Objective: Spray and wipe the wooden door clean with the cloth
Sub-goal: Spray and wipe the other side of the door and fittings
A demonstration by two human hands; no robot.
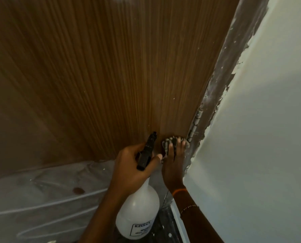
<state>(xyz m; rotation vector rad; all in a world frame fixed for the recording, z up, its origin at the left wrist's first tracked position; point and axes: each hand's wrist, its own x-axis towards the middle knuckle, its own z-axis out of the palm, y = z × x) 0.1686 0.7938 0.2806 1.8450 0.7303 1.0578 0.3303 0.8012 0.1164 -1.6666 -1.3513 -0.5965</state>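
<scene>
Lower centre: L hand grips spray bottle; R hand, fingers spread, presses cloth on door nr hinge.

Cloth mostly hidden (under fingers)

Two bare forearms in view, no sleeves visible. Left hand without rings or bands, wrist plain. Right hand with orange thread band around wrist. Further up right forearm, thin bracelet of small beads, pale and dark ones mixed. Fingernails short, light on both hands. No gloves, no watch.
</scene>
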